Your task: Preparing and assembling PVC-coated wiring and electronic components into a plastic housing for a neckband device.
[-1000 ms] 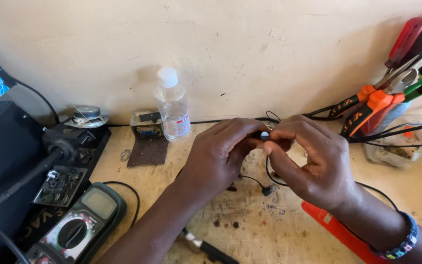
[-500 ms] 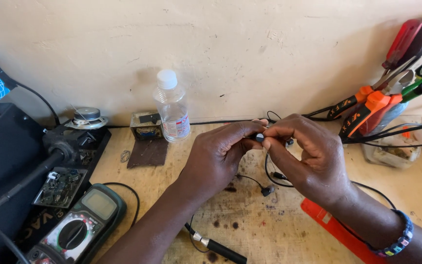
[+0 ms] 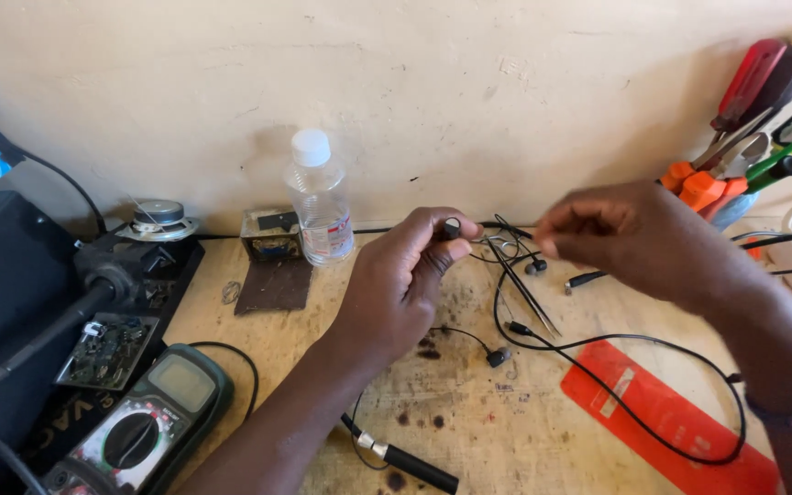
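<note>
My left hand (image 3: 405, 280) is raised over the worn wooden bench (image 3: 469, 431) and pinches a small black earbud (image 3: 452, 226) between thumb and fingertips. A thin black earphone wire (image 3: 598, 362) trails from it across the bench. My right hand (image 3: 630, 238) is blurred, a short way right of the earbud, fingers curled; whether it pinches the wire I cannot tell. A second earbud (image 3: 535, 267) hangs below it, and metal tweezers (image 3: 524, 289) lie slanted under the hands.
A clear plastic bottle (image 3: 319, 202) stands by the wall. A multimeter (image 3: 144, 426) and circuit board (image 3: 104, 351) lie at left beside a black case. Screwdrivers and pliers (image 3: 744, 119) cluster at right. A flat red piece (image 3: 662, 412) and a black probe (image 3: 405, 458) lie in front.
My hands were pressed together around the earbud; my right hand has now pulled away to the right, leaving the earbud in my left fingers.
</note>
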